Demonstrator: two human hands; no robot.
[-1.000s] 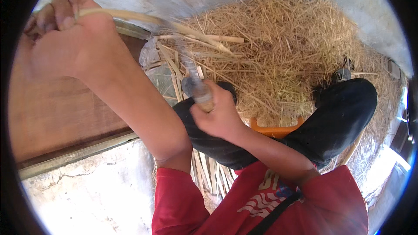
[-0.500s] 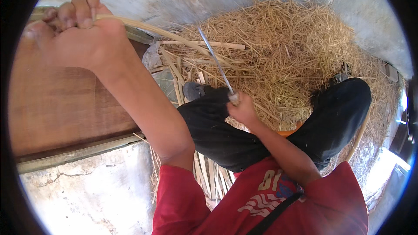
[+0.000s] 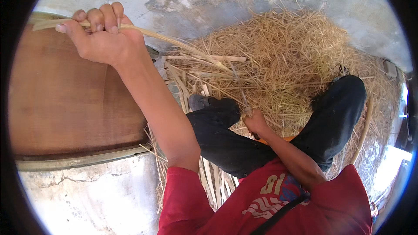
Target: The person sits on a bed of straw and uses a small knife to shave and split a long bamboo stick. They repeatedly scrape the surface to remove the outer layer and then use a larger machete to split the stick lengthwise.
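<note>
The left hand (image 3: 106,43) clenches a bamboo strip (image 3: 174,42), the right hand (image 3: 257,124) a knife (image 3: 241,89); shaving, seemingly, and another stroke wants steadiness.

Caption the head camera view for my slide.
Left hand holding a pale strip, right hand a knife, near a heap of shavings.

One head-worn fisheye camera looks steeply down from close above the red T-shirt (image 3: 235,204), taking in left hand (image 3: 106,43), right hand (image 3: 257,122) and straw heap (image 3: 283,52) beyond
</note>
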